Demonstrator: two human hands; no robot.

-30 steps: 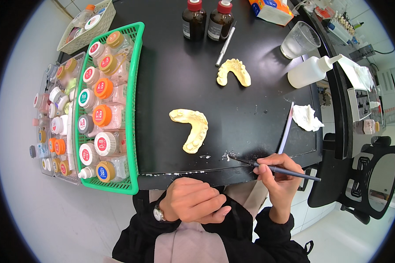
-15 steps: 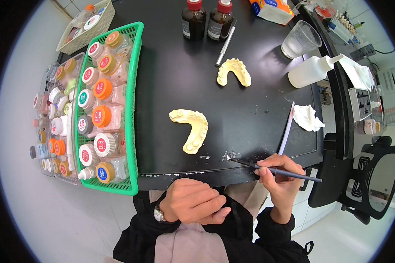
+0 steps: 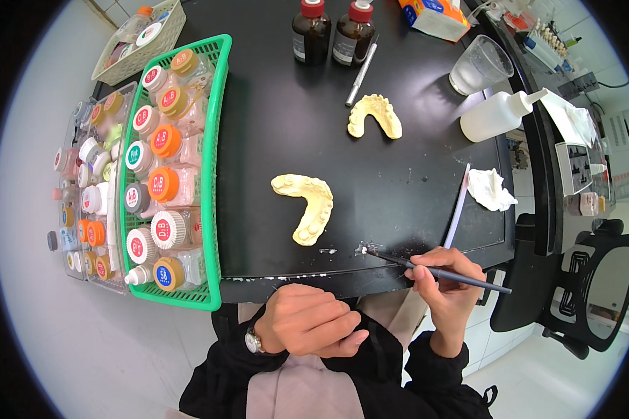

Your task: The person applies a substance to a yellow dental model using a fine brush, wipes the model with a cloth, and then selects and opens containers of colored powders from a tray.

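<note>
My right hand (image 3: pixel 446 279) is closed in a pen-like grip around a slim dark-handled brush (image 3: pixel 461 276). The brush's tip meets a small white smear on the black tabletop, close to the front edge. Curled into a loose fist, my left hand (image 3: pixel 311 320) rests by the table edge, with nothing visible in its fingers. Ahead of it lies a cream-coloured dental cast (image 3: pixel 316 207), an arch with its teeth side partly showing. A second arch-shaped dental cast (image 3: pixel 374 114) sits farther back.
At left stands a green basket (image 3: pixel 220 140) of capped jars. Two brown bottles (image 3: pixel 311 38), a metal-handled tool (image 3: pixel 361 75) and a tissue pack (image 3: pixel 437 19) are at the back. On the right are a glass (image 3: pixel 481 66), a white squeeze bottle (image 3: pixel 493 117), crumpled tissue (image 3: pixel 491 190) and a pale stick (image 3: pixel 458 206).
The view has shifted very slightly. The brush tip has barely moved at the white smear, and my left hand has stayed put.
</note>
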